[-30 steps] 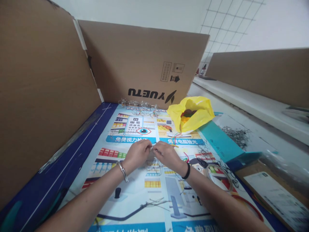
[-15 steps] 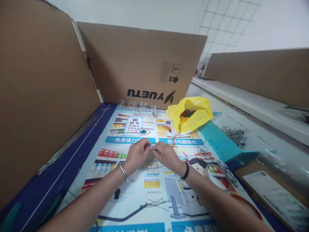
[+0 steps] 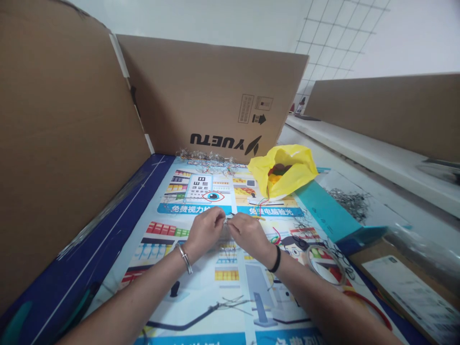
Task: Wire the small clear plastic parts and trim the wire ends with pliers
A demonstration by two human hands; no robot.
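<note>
Between the two hands: thin strands [image 3: 227,221], fine and partly hidden by the fingers; loose ends hang below over the printed sheet [image 3: 226,261].
Left hand [image 3: 206,230]: fingertips pinched narrow on the strands, a silver bracelet [image 3: 184,258] at the wrist.
Right hand [image 3: 249,235]: just beside the left, thumb and fingers closed on the same strands, a black band [image 3: 276,259] at the wrist.
Red and green strands [image 3: 276,235]: just right of the right hand.
Yellow bag [image 3: 294,167]: beyond the right hand and to its right, mouth open, yellow and dark red contents showing.
Wire tangle [image 3: 208,156]: beyond both hands, along the foot of the cardboard panel [image 3: 208,86].
Tape roll [image 3: 341,263]: right of the right wrist, beside the forearm.
Cut wires [image 3: 232,303]: nearer the wearer than the hands, between the forearms.
Teal box [image 3: 330,211]: well right of the right hand.
</note>
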